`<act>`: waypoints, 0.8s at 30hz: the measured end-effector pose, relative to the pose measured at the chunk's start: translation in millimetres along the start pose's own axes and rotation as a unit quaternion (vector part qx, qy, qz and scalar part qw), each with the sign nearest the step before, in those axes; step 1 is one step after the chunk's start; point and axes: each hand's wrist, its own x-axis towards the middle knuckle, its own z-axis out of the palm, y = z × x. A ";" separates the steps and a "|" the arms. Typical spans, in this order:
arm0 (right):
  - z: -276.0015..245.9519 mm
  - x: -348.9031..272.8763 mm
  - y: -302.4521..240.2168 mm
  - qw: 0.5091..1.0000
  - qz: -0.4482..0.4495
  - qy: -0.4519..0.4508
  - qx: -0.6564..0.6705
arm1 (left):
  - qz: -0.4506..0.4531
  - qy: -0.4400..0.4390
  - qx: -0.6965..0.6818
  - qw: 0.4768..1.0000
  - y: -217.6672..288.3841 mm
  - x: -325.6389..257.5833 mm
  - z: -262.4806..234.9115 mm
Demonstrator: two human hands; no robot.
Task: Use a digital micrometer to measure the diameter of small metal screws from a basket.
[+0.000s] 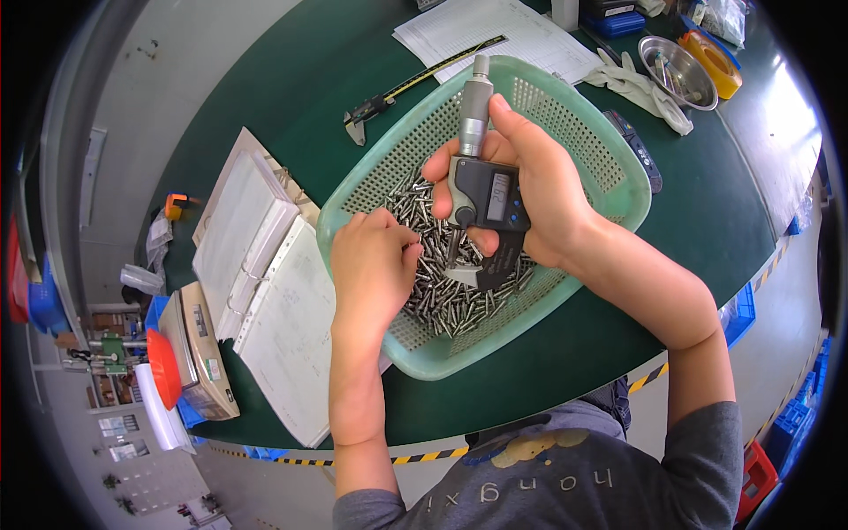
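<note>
My right hand (543, 177) is wrapped round a digital micrometer (496, 196), its grey thimble pointing away from me and its display facing up. The thumb lies against the thimble side. Below it, a light green perforated plastic basket (609, 168) holds a heap of small shiny metal pins (450, 314). Over the basket's left side is my left hand (375, 261), fingers curled in and thumb close to the index finger, beside the heap. Whatever that hand may pinch is hidden or too small to make out. The micrometer's measuring gap shows nothing I can clearly tell.
A digital caliper (424, 81) and paper sheets (459, 35) lie beyond the basket. An open ring binder (274, 309) and a scale (205, 353) are at left. Far right hold white gloves (640, 87), a metal bowl (678, 75) and yellow tape (714, 64).
</note>
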 end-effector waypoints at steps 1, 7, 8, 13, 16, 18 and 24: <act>-0.2 1.0 0.9 1.000 -0.007 -0.009 0.013 | -0.011 -0.021 0.014 1.000 0.2 -0.3 -0.2; -2.3 2.3 1.3 1.000 0.007 -0.003 0.010 | -0.053 0.024 0.033 0.998 1.4 -0.9 1.0; -3.4 2.6 1.6 1.000 0.009 -0.006 0.009 | -0.056 0.025 0.034 0.998 0.5 -1.1 1.7; -4.4 4.7 3.8 1.000 0.004 -0.012 0.009 | -0.059 -0.011 0.026 0.998 -2.3 -3.0 1.8; -6.0 5.9 5.0 1.000 0.003 -0.014 0.011 | -0.050 0.002 0.004 0.999 -2.8 -2.8 2.0; -5.9 5.0 2.5 1.000 0.002 -0.019 0.018 | -0.065 0.008 -0.057 0.996 -1.7 -0.3 -4.6; -6.8 4.2 3.4 1.000 -0.002 -0.007 0.029 | -0.145 -0.018 -0.521 0.841 9.2 0.8 -23.0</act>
